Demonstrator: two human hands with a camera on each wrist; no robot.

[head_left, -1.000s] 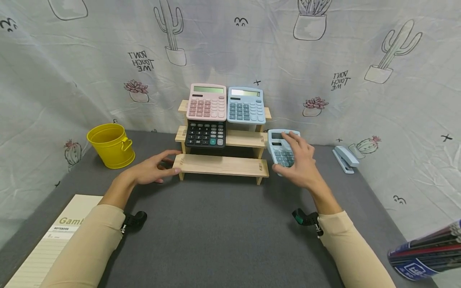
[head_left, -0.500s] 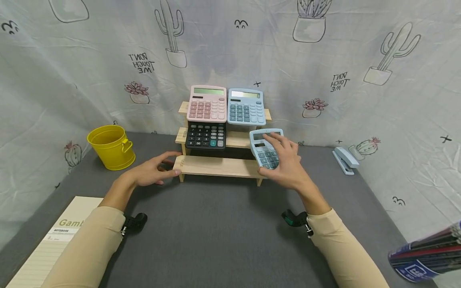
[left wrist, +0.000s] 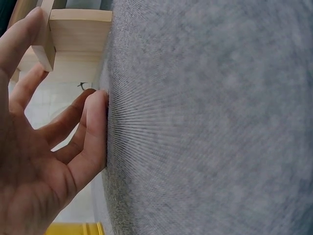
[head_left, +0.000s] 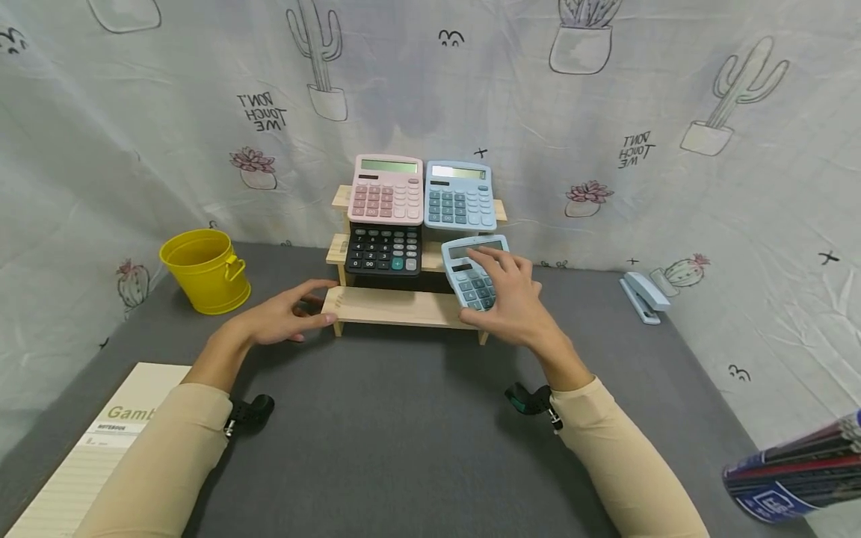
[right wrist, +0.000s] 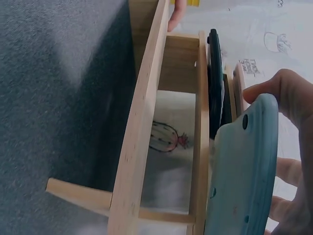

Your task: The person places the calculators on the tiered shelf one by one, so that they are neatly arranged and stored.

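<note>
My right hand [head_left: 507,299] grips a light blue calculator [head_left: 473,282] by its edges, fingers over the display side and thumb at the bottom. It tilts in front of the right half of the stepped wooden shelf [head_left: 397,308], whose middle step is partly behind it. In the right wrist view the calculator's plain back [right wrist: 239,171] faces the camera, close to the middle board. My left hand [head_left: 285,317] holds the left end of the lowest board between thumb and index finger; its other fingers curl near the tabletop. A black calculator [head_left: 383,250] leans on the middle step's left half.
A pink calculator [head_left: 386,190] and another light blue calculator [head_left: 460,196] stand side by side on the top step. Around the shelf are a yellow bucket [head_left: 205,273], a notebook [head_left: 101,448], a light blue stapler [head_left: 643,297] and a pencil holder [head_left: 773,497]. A printed curtain [head_left: 417,90] hangs behind.
My right hand has carried the light blue calculator leftward, from beside the shelf to in front of the middle step's right half. The left hand stays at the shelf's left end.
</note>
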